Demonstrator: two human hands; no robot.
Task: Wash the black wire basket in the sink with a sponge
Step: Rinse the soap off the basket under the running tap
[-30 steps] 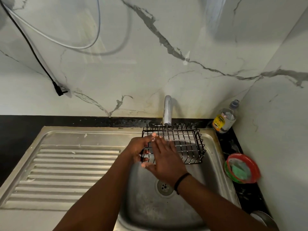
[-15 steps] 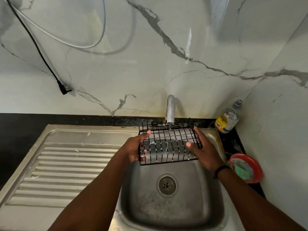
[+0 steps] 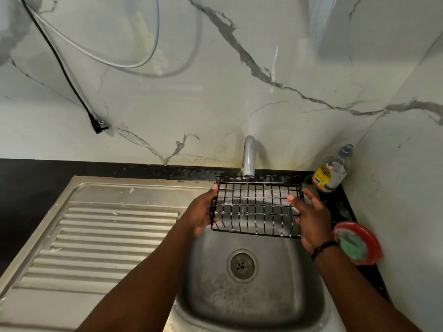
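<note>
Held over the sink (image 3: pixel 251 305) at centre frame, the black wire basket (image 3: pixel 256 207) lies long axis left-to-right under the running tap (image 3: pixel 248 156), left hand (image 3: pixel 200 212) and right hand (image 3: pixel 311 216) gripping its ends, the green sponge (image 3: pixel 354 245) in its red dish nearest the right hand.

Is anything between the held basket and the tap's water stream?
Nothing visible. Left hand and right hand grip the ends of the black wire basket, directly under the tap, over the sink; water falls through its wires.

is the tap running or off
Running: a thin stream falls from the tap through the black wire basket into the sink.
</note>
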